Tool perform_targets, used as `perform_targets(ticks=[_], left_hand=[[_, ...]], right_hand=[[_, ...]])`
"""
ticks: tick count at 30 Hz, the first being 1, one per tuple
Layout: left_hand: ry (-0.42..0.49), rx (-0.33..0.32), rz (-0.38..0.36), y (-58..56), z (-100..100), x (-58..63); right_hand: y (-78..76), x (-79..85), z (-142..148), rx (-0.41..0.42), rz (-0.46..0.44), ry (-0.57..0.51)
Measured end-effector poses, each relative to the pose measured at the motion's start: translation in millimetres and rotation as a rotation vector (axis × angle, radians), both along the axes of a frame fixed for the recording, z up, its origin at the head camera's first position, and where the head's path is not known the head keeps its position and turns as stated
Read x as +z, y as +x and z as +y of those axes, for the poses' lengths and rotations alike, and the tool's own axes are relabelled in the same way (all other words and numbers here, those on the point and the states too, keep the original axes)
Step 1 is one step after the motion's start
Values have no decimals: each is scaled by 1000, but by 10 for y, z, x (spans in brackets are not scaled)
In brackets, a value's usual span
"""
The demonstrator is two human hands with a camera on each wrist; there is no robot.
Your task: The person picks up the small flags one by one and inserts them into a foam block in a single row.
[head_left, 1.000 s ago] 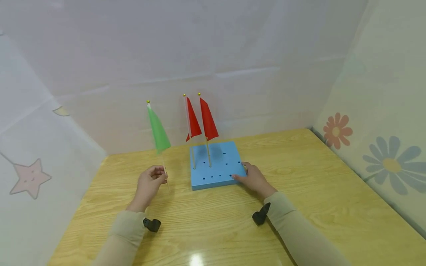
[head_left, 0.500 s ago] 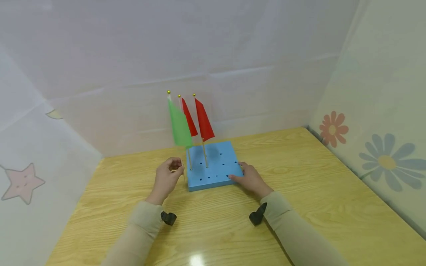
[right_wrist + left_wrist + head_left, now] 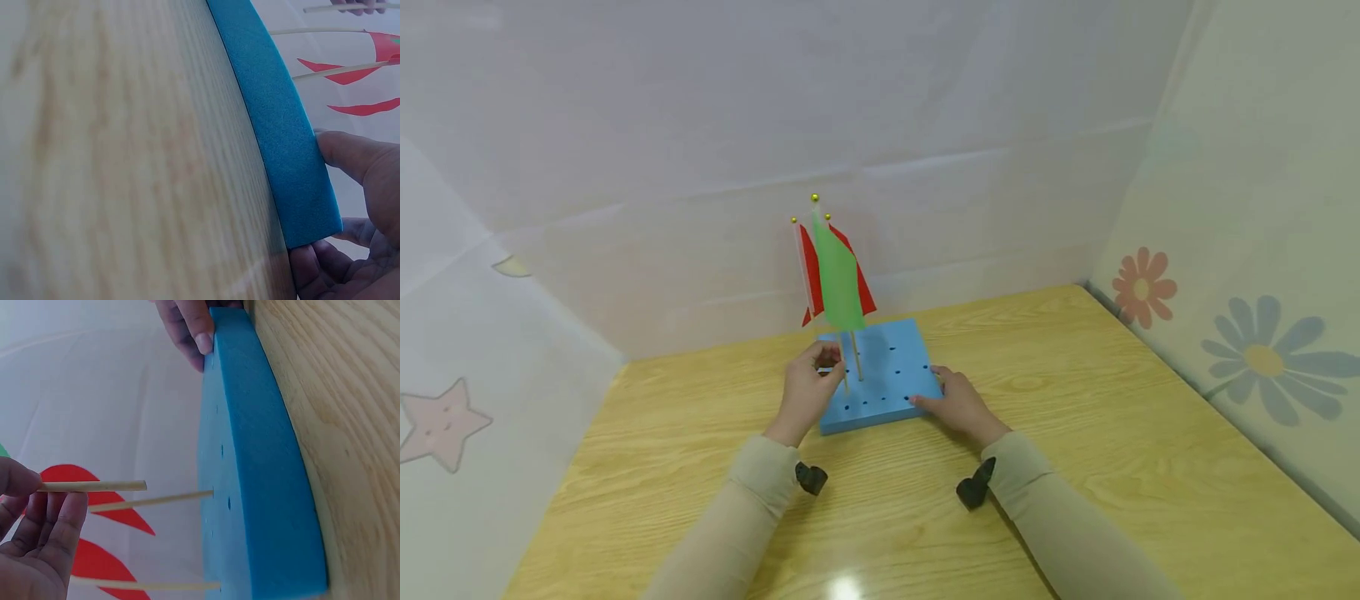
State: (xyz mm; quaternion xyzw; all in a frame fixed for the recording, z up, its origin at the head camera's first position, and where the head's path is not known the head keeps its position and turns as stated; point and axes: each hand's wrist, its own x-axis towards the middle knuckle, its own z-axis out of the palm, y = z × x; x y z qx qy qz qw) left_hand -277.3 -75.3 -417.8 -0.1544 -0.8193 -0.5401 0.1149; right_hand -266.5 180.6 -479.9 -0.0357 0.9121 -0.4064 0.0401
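Hovering over the blue foam block (image 3: 880, 373) in the head view, a green flag (image 3: 837, 279) is being pinched at the lower part of its stick by the left hand (image 3: 808, 392), thumb against curled fingers, toward 9 o'clock of the block's centre. Two red flags (image 3: 808, 275) are already standing in holes toward the block's 11 o'clock, partly hidden behind the green cloth. The block's corner at about 4 o'clock is being steadied by the right hand (image 3: 958, 404), fingers laid fairly straight along the edge. All of it is resting on a wooden table (image 3: 1075, 433).

Seen from the left wrist, the green flag's stick (image 3: 94, 485) is being held between thumb and fingers (image 3: 59, 519), and its blunt end is hanging clear of the block's face (image 3: 250, 462), not yet entered. Two planted sticks (image 3: 156, 500) are being shown going into holes beside it; which free hole lies nearest the tip cannot be told from this angle.

From the right wrist, the block's side wall (image 3: 281, 144) is being pressed by a straight thumb (image 3: 356, 156), with the other fingers (image 3: 325, 269) at the corner.

The planting step is judged to be in hand. What is being called for next is that the tip be lined up over an empty hole and pushed straight down while the block is being braced.
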Motion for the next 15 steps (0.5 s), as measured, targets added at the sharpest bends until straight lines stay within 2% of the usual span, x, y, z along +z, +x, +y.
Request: perform_targets(ticks=[7,15], left_hand=[[-15,-36,26,-119,178,-16],[-56,-54,16,-193,397,-33]], right_hand=[[14,22,-36,-6,5,-21],[-3,-6,-51,-32,14,-31]])
